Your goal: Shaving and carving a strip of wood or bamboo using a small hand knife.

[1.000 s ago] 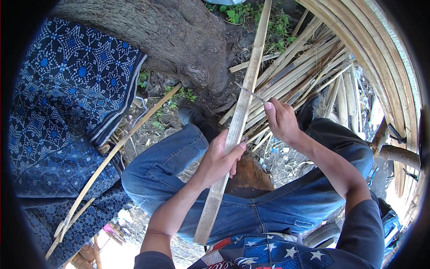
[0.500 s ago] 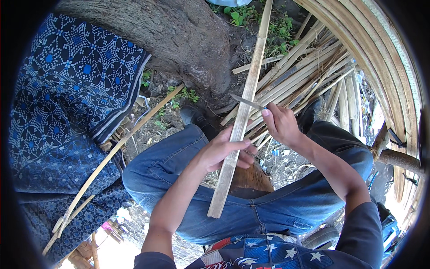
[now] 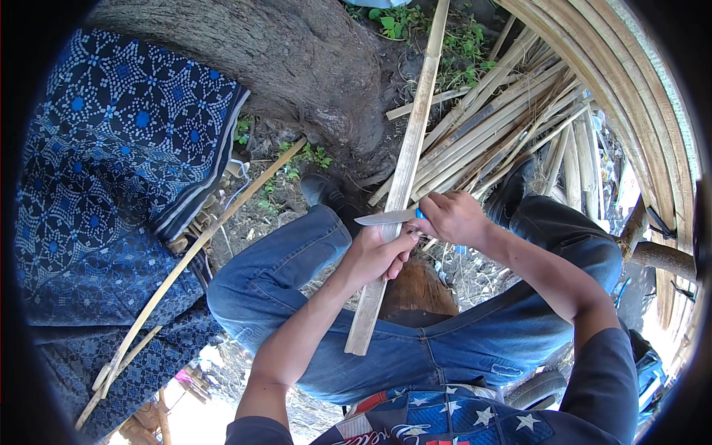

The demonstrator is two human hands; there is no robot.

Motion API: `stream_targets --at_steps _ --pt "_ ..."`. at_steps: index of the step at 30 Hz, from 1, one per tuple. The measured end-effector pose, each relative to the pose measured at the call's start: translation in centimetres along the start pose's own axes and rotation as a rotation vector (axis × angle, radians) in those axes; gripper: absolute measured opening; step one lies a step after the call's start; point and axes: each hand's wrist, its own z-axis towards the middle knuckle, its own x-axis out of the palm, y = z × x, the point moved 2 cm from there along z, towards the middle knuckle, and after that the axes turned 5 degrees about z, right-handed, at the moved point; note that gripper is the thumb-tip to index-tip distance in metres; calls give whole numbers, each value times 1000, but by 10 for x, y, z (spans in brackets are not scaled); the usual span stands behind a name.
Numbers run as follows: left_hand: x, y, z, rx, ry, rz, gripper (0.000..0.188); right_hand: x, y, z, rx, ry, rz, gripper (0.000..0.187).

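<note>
A long, pale bamboo strip (image 3: 406, 167) slants away from my lap toward the tree, its near end over my jeans. My left hand (image 3: 377, 256) is closed around the strip at its lower middle, thumb across the top. In my right hand (image 3: 452, 216) is a knife (image 3: 389, 217) with a blue part at the handle. Its blade lies crosswise over the strip, just beyond my left hand, pointing left. My two hands are close together. Whether the edge bites into the bamboo I cannot tell.
Between my knees stands a wooden stump (image 3: 419, 289). A pile of split bamboo strips (image 3: 489, 126) lies ahead to the right, beside curved bamboo slats (image 3: 630, 89). A tree trunk (image 3: 297, 67) rises ahead. Blue patterned cloth (image 3: 126, 163) covers the left, with a thin bamboo stick (image 3: 200, 241) against it.
My right hand has brought the knife down along the strip toward my left hand, the blade now more level. My left fingers, spread before, have closed around the strip.
</note>
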Motion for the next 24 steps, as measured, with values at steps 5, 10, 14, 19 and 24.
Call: stream_targets --at_steps 5,10,14,19,24 --pt "-1 -1 3 104 -26 -54 16 5 -16 0 -13 -39 -107 43" --pt "4 1 1 117 -40 -77 16 6 -54 -3 101 -42 -265 39" --pt "10 -1 -7 88 8 -82 15 14 -117 -10 800 152 -291 39" --pt "12 -1 -8 86 55 -132 17 -4 -149 -23 895 -38 -130 54" --pt "4 0 -9 61 43 -144 19 4 -38 10 538 -71 197 48"
